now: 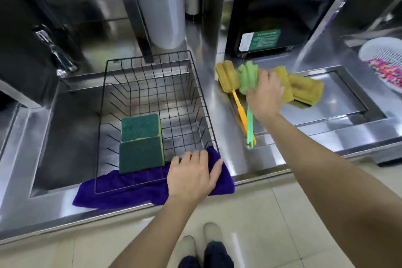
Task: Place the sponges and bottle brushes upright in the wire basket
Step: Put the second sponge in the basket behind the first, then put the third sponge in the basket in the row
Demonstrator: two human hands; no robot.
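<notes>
A black wire basket (202, 102) sits over the left sink, with two green scouring sponges (140, 141) standing side by side in it. My left hand (192, 175) rests on the basket's near right corner, fingers spread over the rim and a purple cloth. To the right lie two bottle brushes: one with a yellow foam head and orange handle (226, 78), one with a green foam head and green handle (245, 76). My right hand (266, 93) lies over the brushes and a yellow sponge (282, 87), blurred by motion. Another yellow sponge (306, 90) lies further right.
The purple cloth (121, 189) hangs over the sink's front edge under the basket. A white colander (380, 59) with colourful bits stands at far right. A tap (54, 48) is at back left, a steel cylinder (161, 6) behind the basket. A second steel basin (339, 102) lies to the right.
</notes>
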